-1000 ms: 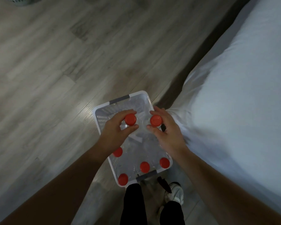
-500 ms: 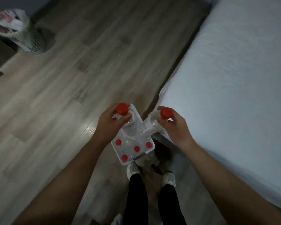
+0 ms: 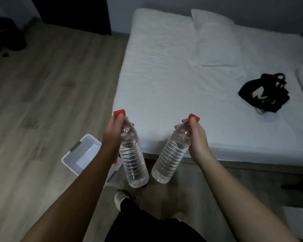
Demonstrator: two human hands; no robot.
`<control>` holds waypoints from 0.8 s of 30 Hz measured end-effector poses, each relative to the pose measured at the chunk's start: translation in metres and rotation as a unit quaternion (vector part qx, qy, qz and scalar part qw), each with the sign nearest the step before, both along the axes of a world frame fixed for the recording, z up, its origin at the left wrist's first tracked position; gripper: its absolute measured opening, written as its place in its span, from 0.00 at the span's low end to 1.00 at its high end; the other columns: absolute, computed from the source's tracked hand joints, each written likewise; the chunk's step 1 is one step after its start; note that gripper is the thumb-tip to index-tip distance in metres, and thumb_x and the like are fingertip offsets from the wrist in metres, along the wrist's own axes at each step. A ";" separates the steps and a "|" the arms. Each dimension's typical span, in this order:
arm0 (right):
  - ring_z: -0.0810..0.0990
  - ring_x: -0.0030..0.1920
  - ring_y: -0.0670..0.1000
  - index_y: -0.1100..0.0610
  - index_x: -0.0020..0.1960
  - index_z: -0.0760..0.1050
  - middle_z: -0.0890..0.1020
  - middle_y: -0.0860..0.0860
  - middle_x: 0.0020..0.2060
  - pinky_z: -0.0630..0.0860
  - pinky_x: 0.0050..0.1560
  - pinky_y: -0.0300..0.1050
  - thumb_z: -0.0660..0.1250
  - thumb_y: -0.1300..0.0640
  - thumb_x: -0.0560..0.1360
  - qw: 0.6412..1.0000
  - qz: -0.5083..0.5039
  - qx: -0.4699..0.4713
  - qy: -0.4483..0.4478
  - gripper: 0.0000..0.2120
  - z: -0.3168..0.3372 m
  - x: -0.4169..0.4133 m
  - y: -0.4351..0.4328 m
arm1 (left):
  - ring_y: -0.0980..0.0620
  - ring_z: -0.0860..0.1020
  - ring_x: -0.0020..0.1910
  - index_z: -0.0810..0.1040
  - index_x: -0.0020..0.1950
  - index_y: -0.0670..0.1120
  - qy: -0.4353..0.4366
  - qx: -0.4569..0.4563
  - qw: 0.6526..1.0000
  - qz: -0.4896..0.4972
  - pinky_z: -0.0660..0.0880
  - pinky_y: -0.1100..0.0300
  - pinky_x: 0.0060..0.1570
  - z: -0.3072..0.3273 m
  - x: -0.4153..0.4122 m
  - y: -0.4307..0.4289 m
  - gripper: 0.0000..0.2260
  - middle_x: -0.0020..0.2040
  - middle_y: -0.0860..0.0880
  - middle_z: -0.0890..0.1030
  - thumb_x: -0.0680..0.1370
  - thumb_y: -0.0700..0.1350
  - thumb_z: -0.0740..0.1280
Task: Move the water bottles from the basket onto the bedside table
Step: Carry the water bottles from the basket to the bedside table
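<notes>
Room: bedroom, grey wood-plank floor [image 3: 42,102] across the left of the frame; bed [image 3: 164,75] with white sheet filling the upper right.
On bed: one white pillow [image 3: 215,41], upper centre; one black tangle of straps [image 3: 264,93], right side.
Floor, lower left: white basket [image 3: 73,154], grey handle, partly hidden behind my left forearm.
Left grip [image 3: 112,135]: my fingers curl round the neck of the first water bottle [image 3: 133,159], clear, red cap up, centre of frame.
Right grip [image 3: 198,138]: curled round the neck of the second water bottle [image 3: 170,159], red cap, base leaning left.
Both bottles: held in the air, out of the basket, bases near each other, apart.
Lower centre: one pale shoe [image 3: 120,198].
</notes>
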State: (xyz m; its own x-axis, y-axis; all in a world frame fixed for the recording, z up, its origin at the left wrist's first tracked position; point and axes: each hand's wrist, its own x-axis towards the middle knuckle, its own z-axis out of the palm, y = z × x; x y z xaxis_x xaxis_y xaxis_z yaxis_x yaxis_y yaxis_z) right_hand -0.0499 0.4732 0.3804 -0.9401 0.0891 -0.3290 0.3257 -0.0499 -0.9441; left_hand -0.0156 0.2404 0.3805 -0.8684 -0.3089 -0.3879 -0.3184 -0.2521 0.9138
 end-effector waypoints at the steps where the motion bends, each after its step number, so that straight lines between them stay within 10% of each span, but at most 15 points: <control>1: 0.82 0.43 0.54 0.58 0.47 0.75 0.84 0.58 0.40 0.78 0.49 0.51 0.57 0.48 0.81 1.000 -0.021 -0.004 -0.016 0.15 0.002 0.006 0.021 | 0.41 0.79 0.42 0.76 0.47 0.44 -0.004 0.023 1.000 -0.013 0.76 0.41 0.51 -0.001 0.001 0.022 0.13 0.42 0.41 0.81 0.77 0.54 0.62; 24: 0.83 0.41 0.62 0.63 0.48 0.77 0.84 0.62 0.40 0.79 0.50 0.59 0.65 0.31 0.67 0.958 -0.282 -0.052 0.016 0.33 0.007 0.173 0.420 | 0.39 0.79 0.40 0.79 0.42 0.39 -0.010 0.038 0.952 -0.305 0.76 0.47 0.47 0.023 0.045 0.434 0.19 0.36 0.38 0.81 0.79 0.53 0.60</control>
